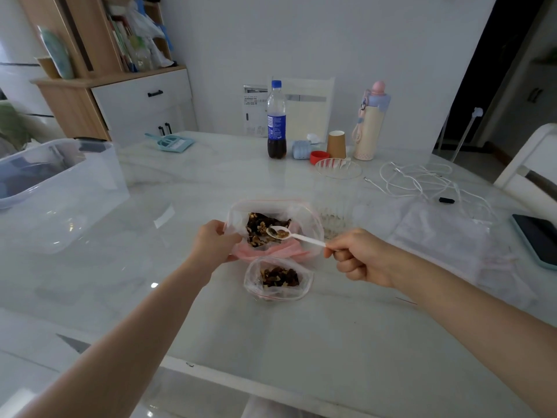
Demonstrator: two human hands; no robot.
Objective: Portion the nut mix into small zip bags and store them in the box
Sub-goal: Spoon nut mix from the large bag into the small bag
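On our white marble worktop [211,182] the clear plastic storage box [57,188] stands well apart at far left. Our left hand [212,247] grips the rim of the large clear zip bag with the pink seal [301,218], holding it open; our right hand [358,256] pinches the white plastic spoon [289,234], loaded over it. The small clear zip bag [278,279] slumps just beside, part filled. Its mouth sags — we may spill dark, chunky nut mix [259,226] in transfer.

cola bottle [276,122], paper cup [336,144], phone [536,238]
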